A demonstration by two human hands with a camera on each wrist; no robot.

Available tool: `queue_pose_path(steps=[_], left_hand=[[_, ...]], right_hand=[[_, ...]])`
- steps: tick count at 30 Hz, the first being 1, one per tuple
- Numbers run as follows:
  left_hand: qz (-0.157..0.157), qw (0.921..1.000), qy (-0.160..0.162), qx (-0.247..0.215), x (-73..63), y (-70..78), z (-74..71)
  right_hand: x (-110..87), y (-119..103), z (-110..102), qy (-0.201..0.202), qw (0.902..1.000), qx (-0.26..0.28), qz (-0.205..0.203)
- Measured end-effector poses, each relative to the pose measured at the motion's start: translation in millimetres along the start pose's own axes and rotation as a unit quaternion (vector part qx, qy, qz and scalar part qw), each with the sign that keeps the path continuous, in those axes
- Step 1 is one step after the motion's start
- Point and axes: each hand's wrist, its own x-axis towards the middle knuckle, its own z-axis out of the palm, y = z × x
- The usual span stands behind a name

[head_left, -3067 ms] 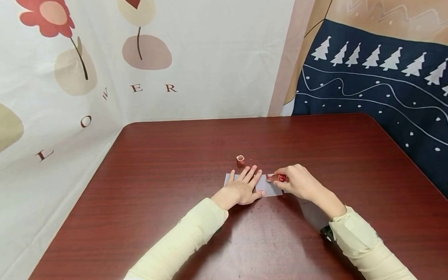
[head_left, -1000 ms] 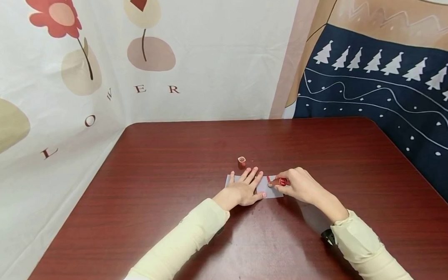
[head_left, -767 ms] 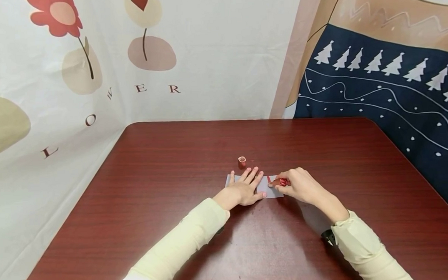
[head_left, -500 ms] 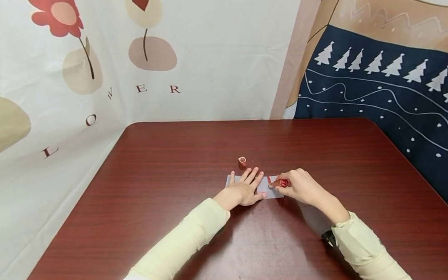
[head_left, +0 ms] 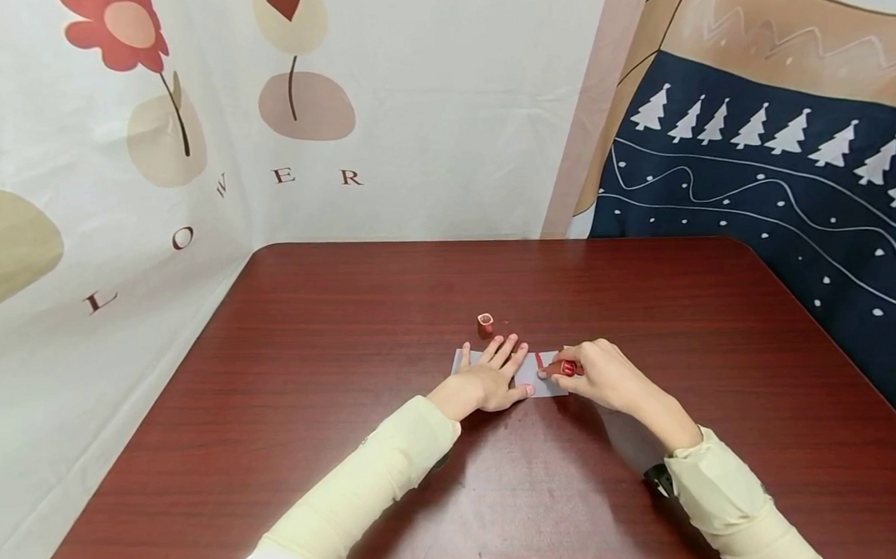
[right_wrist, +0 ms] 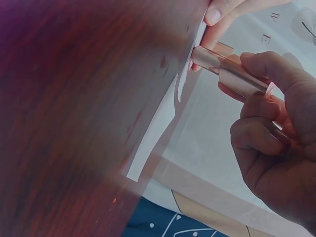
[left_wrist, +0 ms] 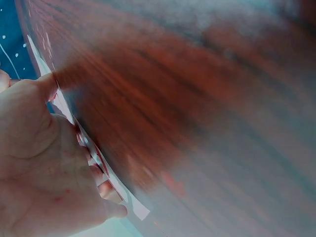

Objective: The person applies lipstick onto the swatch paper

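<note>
My left hand (head_left: 486, 381) lies with spread fingers on a small pale sheet of paper (head_left: 528, 384), covering its middle. In the left wrist view the palm and thumb of the left hand (left_wrist: 44, 158) show beside the paper edge. My right hand (head_left: 602, 373) pinches a lipstick (head_left: 568, 368) between thumb and fingers. Its tip meets the right part of the paper, at the near end of a short red stroke (head_left: 539, 360). The right wrist view shows the lipstick (right_wrist: 237, 74) as a shiny bronze tube slanting to the paper (right_wrist: 153, 136). An open-ended lipstick cap (head_left: 484, 325) stands beyond the left fingertips.
The reddish-brown wooden table (head_left: 359, 308) spreads around both hands. A pale printed cloth (head_left: 440, 105) hangs behind and to the left, a dark blue one with white trees (head_left: 751, 166) to the right. A dark wristband (head_left: 658, 479) sits by the right sleeve.
My right hand has drawn the lipstick slightly toward me, and the red stroke on the paper has grown longer. The left hand keeps its place on the sheet. The head view has shifted slightly.
</note>
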Motion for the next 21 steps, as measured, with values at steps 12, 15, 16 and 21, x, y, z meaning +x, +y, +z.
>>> queue_pose_path(steps=[12, 15, 16, 21], left_hand=[[0.002, 1.0, -0.009, -0.001, -4.0, 2.3, -5.3], [0.003, 1.0, -0.007, 0.001, -3.4, 1.8, -4.8], [0.003, 1.0, -0.007, 0.002, -3.3, 1.7, -4.9], [0.003, 1.0, -0.002, 0.004, -3.8, 1.8, -4.7]], right_hand=[[-0.6, 0.4, -0.1, 0.001, 1.0, 0.003, -0.005], [-0.8, -0.1, 0.0, 0.0, 1.0, 0.004, -0.004], [-1.0, -0.1, 0.1, -0.001, 1.0, 0.004, -0.005], [-2.0, 0.3, 0.5, 0.002, 0.9999, 0.001, -0.011]])
